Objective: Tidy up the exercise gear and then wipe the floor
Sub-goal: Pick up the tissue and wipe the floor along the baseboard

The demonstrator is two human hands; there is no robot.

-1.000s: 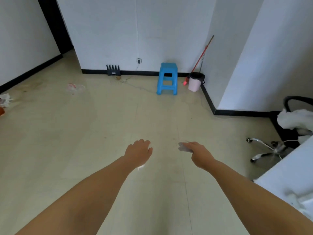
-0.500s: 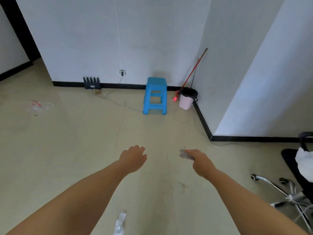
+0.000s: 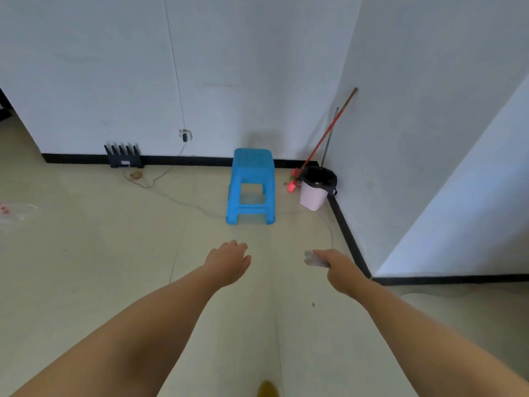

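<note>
Right hand (image 3: 342,269) pinches a small pale scrap (image 3: 314,259), blurred, kind unclear; left hand (image 3: 229,260) loosely open, palm down, holding nothing. Both arms reach out over the floor (image 3: 86,267). Blue stool (image 3: 251,185) stands near the far wall. Pink bin (image 3: 316,188) with black liner sits in the far right corner, red broom (image 3: 320,141) leaning just beside it. Black router (image 3: 123,156) against the baseboard, cable (image 3: 171,199) trailing across the floor. Clear wrapper (image 3: 13,211) at the left edge
</note>
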